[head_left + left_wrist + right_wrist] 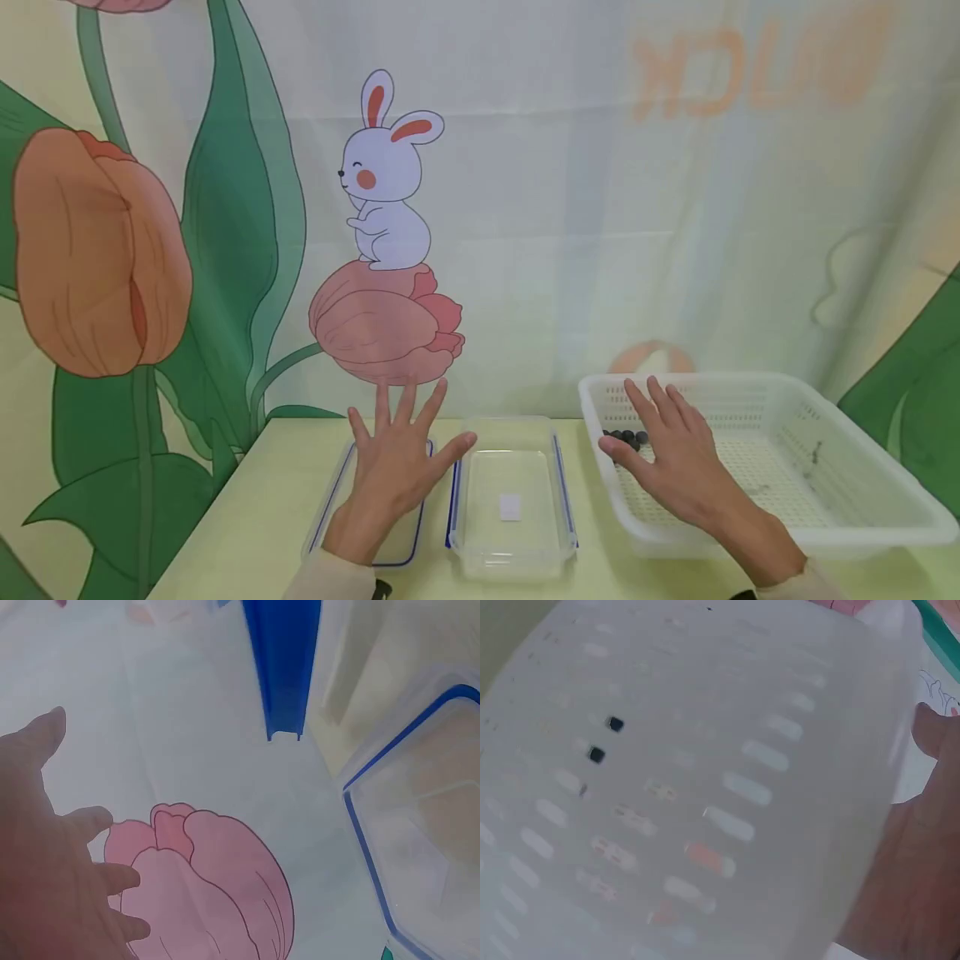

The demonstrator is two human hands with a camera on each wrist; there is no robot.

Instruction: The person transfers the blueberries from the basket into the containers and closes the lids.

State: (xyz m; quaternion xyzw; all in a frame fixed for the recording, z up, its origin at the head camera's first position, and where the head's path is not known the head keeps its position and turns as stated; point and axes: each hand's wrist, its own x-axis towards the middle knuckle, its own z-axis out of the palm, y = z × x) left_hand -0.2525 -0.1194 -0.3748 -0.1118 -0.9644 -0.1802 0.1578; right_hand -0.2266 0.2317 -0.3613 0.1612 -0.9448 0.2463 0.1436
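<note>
My left hand (393, 462) hovers over a clear lid with a blue seal (405, 533), its fingers spread wide and holding nothing. The thumb points toward a clear plastic box (483, 479) with blue side clips, standing beside the lid. In the left wrist view, the hand (60, 855) is at the left, apart from the lid (427, 825) and a blue clip (285, 667). My right hand (678, 450), fingers straight, is over the left part of a white slotted basket (847, 533). Small dark round fruits (626, 436) lie inside near its left wall, partly hidden by that hand.
A small white label (510, 507) is in the box. All the containers stand on a pale yellow-green table (232, 517). Behind it hangs a cloth backdrop (525, 208) printed with tulips and a rabbit. A few dark stem bits (816, 452) show inside the basket's right side.
</note>
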